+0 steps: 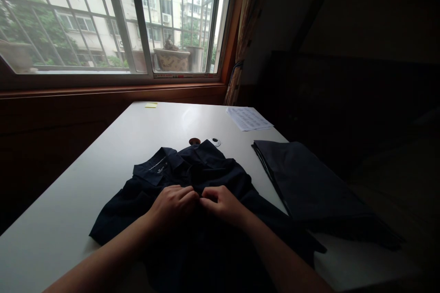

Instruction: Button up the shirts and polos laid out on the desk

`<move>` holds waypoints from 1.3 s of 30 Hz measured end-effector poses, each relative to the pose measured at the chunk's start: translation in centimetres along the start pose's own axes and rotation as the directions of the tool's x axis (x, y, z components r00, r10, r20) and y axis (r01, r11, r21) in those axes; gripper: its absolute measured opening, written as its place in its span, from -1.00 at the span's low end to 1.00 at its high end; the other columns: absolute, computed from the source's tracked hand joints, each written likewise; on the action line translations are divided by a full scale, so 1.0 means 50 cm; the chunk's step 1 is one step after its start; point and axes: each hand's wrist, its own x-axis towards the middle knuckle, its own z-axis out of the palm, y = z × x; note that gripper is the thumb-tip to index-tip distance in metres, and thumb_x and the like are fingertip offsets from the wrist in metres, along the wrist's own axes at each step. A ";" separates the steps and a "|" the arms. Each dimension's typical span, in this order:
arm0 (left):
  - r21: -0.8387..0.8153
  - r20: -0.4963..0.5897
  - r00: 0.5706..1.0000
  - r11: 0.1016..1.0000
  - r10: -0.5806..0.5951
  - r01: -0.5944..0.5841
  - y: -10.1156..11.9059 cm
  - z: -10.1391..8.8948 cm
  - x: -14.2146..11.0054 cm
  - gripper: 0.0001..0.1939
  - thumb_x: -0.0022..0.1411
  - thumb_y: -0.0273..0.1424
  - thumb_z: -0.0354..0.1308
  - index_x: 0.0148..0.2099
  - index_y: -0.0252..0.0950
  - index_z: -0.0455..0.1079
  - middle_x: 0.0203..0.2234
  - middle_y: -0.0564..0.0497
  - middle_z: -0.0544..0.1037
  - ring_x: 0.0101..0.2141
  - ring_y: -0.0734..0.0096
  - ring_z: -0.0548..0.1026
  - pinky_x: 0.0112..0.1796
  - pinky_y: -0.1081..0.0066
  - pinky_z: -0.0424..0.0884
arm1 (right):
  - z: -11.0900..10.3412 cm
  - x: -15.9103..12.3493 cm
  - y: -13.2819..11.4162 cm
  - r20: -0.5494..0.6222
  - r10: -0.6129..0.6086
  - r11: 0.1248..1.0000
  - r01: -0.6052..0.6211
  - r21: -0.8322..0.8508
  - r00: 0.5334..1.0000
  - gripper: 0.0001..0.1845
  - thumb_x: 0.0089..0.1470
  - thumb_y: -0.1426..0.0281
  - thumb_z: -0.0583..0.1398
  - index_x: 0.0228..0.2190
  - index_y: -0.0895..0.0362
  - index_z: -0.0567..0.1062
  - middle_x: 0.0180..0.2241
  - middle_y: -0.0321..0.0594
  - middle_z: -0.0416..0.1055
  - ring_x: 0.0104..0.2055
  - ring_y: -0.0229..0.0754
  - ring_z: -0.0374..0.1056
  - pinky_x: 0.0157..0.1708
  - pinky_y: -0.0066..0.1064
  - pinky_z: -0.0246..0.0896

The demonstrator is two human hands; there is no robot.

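two discs [194,141] beyond dark shirt [222,167]

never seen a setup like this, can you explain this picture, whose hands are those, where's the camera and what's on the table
There is no machine here: a person works with bare hands. The only picture comes from a camera worn on that person's head, looking forward and down, so the left hand and right hand reach in from the bottom. Their fingertips meet at the front of a dark shirt, seeming to pinch it; shadow hides exactly which part. The shirt lies on a white table. To its right is a dark folded item; beyond are two small round objects, printed paper and a yellow note. Behind stands a barred window.
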 end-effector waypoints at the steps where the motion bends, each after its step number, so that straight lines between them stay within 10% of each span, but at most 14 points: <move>1: -0.004 -0.013 1.000 1.000 -0.002 0.002 -0.001 0.000 0.000 -0.91 0.34 -0.41 0.04 -0.24 -0.24 0.35 -0.46 0.08 0.46 -0.52 0.38 0.34 -0.45 0.38 0.19 | -0.002 0.000 0.001 0.008 0.000 0.999 -0.001 0.032 1.000 -0.75 0.14 0.29 0.18 -0.50 0.17 0.45 -0.57 -0.37 0.30 -0.51 -0.33 0.18 -0.51 -0.50 0.01; 12: -0.076 -0.266 0.956 0.985 0.127 -0.152 -0.009 -0.013 -0.008 -0.88 0.29 -0.49 0.13 -0.11 -0.28 0.35 -0.38 0.03 0.53 -0.44 0.40 0.44 -0.37 0.40 0.31 | -0.019 0.002 -0.007 -0.126 0.026 0.985 -0.004 0.175 0.992 -0.86 0.11 0.36 0.20 -0.44 0.15 0.46 -0.51 -0.34 0.32 -0.47 -0.31 0.22 -0.46 -0.48 0.09; 17: -0.089 -0.251 0.962 0.988 0.102 -0.128 -0.011 -0.007 -0.010 -0.90 0.29 -0.49 0.13 -0.12 -0.28 0.35 -0.39 0.02 0.52 -0.45 0.42 0.42 -0.39 0.41 0.29 | -0.011 -0.008 -0.025 -0.277 -0.193 0.971 0.224 0.084 0.941 -0.86 0.02 0.48 0.25 -0.34 0.09 0.39 -0.30 -0.31 0.31 -0.41 -0.31 0.26 -0.40 -0.46 0.22; 22: -0.071 -0.248 0.968 0.996 0.033 -0.053 -0.009 -0.004 -0.008 -0.97 0.29 -0.48 0.12 -0.20 -0.26 0.35 -0.45 0.06 0.48 -0.50 0.44 0.37 -0.42 0.41 0.23 | -0.012 -0.023 -0.042 -0.171 -0.434 0.900 0.416 -0.129 0.885 -0.83 -0.02 0.44 0.31 -0.33 0.08 0.45 -0.20 -0.21 0.30 -0.18 -0.18 0.32 -0.16 -0.35 0.31; 39: -0.289 -0.032 0.992 0.951 -0.125 0.111 0.002 -0.022 0.011 -0.89 0.33 -0.34 0.11 -0.24 -0.27 0.36 -0.42 0.05 0.48 -0.46 0.46 0.43 -0.39 0.46 0.29 | -0.019 -0.010 -0.016 -0.147 -0.470 0.874 0.436 -0.213 0.870 -0.91 0.14 0.51 0.21 -0.31 0.08 0.48 -0.28 -0.21 0.47 -0.21 -0.18 0.43 -0.15 -0.33 0.34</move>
